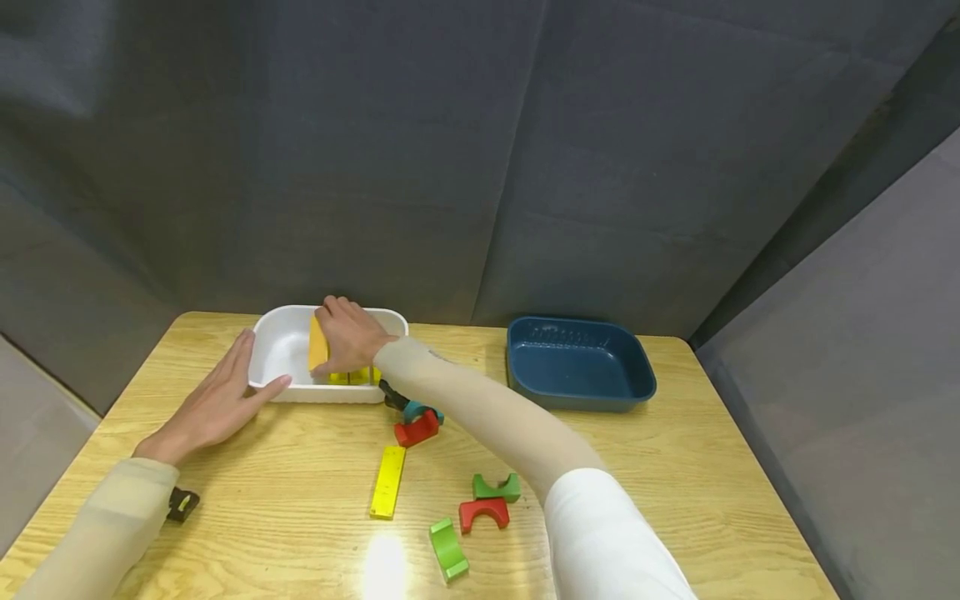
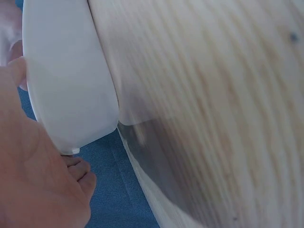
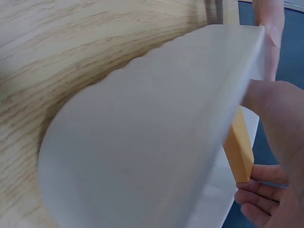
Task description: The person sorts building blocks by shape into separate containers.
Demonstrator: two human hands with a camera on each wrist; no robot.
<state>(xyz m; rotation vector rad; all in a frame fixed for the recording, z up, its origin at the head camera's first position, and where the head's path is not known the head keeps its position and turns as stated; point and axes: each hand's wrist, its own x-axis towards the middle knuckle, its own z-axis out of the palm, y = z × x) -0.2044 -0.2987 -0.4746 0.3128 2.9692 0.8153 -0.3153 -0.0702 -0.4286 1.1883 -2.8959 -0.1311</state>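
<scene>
A white plastic bin (image 1: 281,354) stands at the table's back left. Inside it, my right hand (image 1: 351,335) grips an orange block (image 1: 318,343), thumb on the near side and fingers on the far side. The right wrist view also shows the orange block (image 3: 239,147) between thumb and fingers, partly behind the bin's wall (image 3: 137,128). Yellow blocks (image 1: 360,377) lie in the bin under this hand, partly covered. My left hand (image 1: 220,402) rests against the bin's left end, its fingers extended and its thumb at the front rim; the left wrist view shows it touching the bin (image 2: 71,76).
A dark blue bin (image 1: 581,367) stands at the back right. Before the white bin lie a black piece (image 1: 392,395), a teal piece (image 1: 420,410), a red arch (image 1: 417,428) and a yellow bar (image 1: 387,483). Nearer are green (image 1: 447,550) and red (image 1: 483,512) arches. Dark cloth (image 1: 450,167) hangs behind.
</scene>
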